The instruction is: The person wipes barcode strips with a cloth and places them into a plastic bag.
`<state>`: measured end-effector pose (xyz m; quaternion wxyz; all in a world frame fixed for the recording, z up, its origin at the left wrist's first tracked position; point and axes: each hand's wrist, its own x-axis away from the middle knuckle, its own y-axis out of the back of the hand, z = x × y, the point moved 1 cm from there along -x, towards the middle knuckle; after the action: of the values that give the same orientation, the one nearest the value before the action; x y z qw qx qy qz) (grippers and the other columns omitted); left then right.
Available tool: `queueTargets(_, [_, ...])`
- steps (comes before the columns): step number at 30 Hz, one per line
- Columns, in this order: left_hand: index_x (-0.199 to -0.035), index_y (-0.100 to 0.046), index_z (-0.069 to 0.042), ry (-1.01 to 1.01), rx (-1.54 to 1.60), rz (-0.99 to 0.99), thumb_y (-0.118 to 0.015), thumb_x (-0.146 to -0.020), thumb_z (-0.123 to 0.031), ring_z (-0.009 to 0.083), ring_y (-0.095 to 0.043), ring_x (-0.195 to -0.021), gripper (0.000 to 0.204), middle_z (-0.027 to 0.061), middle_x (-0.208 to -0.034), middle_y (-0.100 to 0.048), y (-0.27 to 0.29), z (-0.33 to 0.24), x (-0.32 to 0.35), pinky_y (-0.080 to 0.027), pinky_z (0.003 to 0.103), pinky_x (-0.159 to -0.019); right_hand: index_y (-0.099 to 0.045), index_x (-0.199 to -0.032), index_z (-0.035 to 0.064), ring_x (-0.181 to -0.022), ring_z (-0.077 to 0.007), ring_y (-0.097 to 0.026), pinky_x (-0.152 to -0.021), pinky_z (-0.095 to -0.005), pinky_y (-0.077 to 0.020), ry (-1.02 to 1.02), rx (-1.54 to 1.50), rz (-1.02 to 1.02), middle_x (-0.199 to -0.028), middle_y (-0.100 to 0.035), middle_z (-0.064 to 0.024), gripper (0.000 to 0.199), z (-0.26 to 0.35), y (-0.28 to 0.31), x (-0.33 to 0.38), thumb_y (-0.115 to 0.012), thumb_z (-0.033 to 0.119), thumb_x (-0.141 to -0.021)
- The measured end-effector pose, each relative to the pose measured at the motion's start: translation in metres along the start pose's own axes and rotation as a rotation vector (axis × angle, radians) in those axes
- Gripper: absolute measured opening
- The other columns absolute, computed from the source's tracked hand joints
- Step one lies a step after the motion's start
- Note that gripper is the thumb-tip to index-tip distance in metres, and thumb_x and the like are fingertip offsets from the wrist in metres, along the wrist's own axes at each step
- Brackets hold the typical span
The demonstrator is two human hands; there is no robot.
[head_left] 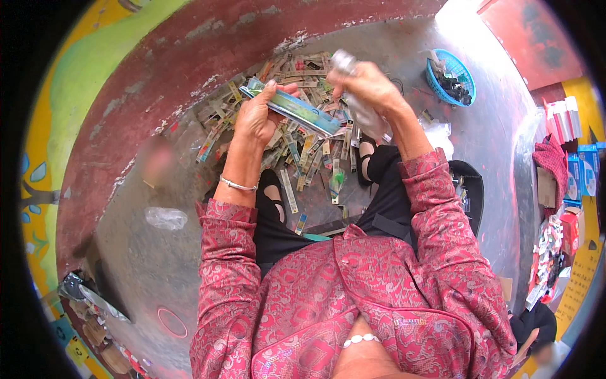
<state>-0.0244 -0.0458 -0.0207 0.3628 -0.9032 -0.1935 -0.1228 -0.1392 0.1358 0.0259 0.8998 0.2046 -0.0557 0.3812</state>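
Observation:
My left hand [255,117] grips a stack of long flat packets [297,110] with green and blue printing, held level above the floor. Close beside the stack's right end, my right hand [369,88] is closed on a clear plastic sleeve [363,110] that hangs down from its fingers. Below both hands a heap of several similar long narrow packets [303,151] lies spread on the grey floor. My feet in black shoes [274,196] stand at the heap's near edge. Red patterned sleeves cover both forearms, and a silver bangle [238,185] circles my left wrist.
A blue plastic basket [451,76] with dark small items sits at the upper right. A crumpled clear bag [165,218] lies on the floor at left. Stacked boxes and packages [568,164] line the right side. A dark bag [470,189] lies by my right leg.

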Motion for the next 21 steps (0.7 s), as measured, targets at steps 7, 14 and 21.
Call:
queueTargets(7, [-0.102, -0.053, -0.003, -0.036, 0.119, -0.093, -0.056, -0.085, -0.020, 0.0218, -0.059, -0.093, 0.024, 0.0094, -0.102, -0.060, -0.011, 0.024, -0.012, -0.049, 0.036, -0.081, -0.047, -0.106, 0.0032, -0.088, -0.0275, -0.052, -0.075, -0.0345, -0.0443, 0.929, 0.354, -0.490, -0.095, -0.050, -0.0133, 0.037, 0.014, -0.069, -0.004, -0.056, 0.002, -0.070])
queueTargets(14, [-0.099, -0.047, 0.002, -0.076, 0.259, -0.127, -0.046, -0.090, -0.022, 0.0323, -0.052, -0.103, 0.026, 0.0214, -0.106, -0.055, 0.004, 0.000, -0.006, -0.042, 0.045, -0.091, -0.049, -0.100, 0.0041, -0.089, -0.0354, -0.050, -0.076, -0.0385, -0.0432, 0.840, 0.567, -0.202, -0.093, -0.047, -0.0148, 0.039, 0.004, -0.061, 0.008, -0.055, -0.006, -0.064])
queueTargets(21, [-0.100, -0.044, 0.000, -0.191, 0.297, -0.112, -0.047, -0.090, -0.027, 0.0334, -0.055, -0.099, 0.029, 0.0212, -0.107, -0.055, 0.011, -0.014, -0.005, -0.046, 0.046, -0.086, -0.056, -0.090, 0.0024, -0.089, -0.0371, -0.054, -0.074, -0.0372, -0.0439, 0.272, 0.735, -0.495, -0.092, -0.058, -0.0169, 0.027, -0.028, 0.016, 0.003, -0.055, -0.002, -0.063])
